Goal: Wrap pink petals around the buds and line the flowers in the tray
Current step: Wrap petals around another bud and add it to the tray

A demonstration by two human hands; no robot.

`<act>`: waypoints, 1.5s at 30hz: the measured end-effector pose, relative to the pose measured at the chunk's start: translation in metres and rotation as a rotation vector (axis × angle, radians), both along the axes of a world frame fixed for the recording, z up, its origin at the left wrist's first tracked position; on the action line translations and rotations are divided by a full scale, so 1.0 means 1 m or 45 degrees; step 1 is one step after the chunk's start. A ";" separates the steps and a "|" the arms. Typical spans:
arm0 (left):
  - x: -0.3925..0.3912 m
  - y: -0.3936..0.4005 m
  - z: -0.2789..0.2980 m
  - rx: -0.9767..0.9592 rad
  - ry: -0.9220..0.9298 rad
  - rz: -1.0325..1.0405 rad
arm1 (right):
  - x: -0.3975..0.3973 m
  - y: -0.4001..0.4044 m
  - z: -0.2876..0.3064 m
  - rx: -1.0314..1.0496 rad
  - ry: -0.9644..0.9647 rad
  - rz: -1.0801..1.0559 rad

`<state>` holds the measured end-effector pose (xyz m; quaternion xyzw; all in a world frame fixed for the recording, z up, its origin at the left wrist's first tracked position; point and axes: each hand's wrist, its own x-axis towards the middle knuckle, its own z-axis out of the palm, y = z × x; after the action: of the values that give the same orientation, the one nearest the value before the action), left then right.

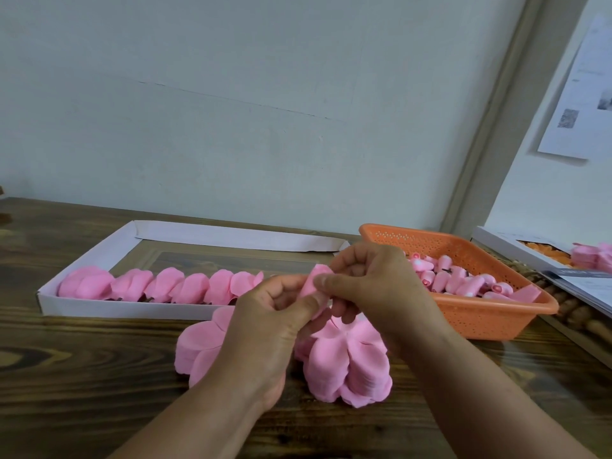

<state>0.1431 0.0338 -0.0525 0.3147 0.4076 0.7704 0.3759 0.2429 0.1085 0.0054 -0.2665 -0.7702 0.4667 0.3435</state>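
Above the white tray (99, 253), left hand (265, 326) and right hand (374, 286) each grip one pink petal (313, 281); wrapping snugly, edges overlapping, probably works best.

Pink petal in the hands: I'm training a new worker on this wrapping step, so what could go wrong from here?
1. Both hands, left hand and right hand, pinch one thin petal; it could tear or crease.
2. The loose petal stacks lie right under the wrists and could be knocked apart.
3. The tray row of flowers ends beside the hands; a careless placement may disturb it.
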 end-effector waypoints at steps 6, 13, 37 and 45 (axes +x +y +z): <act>-0.001 0.002 -0.003 -0.005 0.027 -0.002 | 0.002 0.012 0.007 0.002 -0.154 0.131; -0.004 0.005 -0.006 -0.005 0.085 0.006 | 0.000 0.014 0.006 0.051 -0.135 0.138; -0.007 0.006 0.005 -0.209 0.299 -0.093 | 0.001 0.015 -0.010 0.174 -0.039 -0.019; -0.011 0.011 0.007 -0.323 0.379 -0.030 | 0.007 0.016 -0.018 0.107 -0.007 -0.001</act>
<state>0.1321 0.0449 -0.0457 0.3800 0.5488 0.6534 0.3572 0.2502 0.1245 -0.0130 -0.2533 -0.7901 0.4329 0.3524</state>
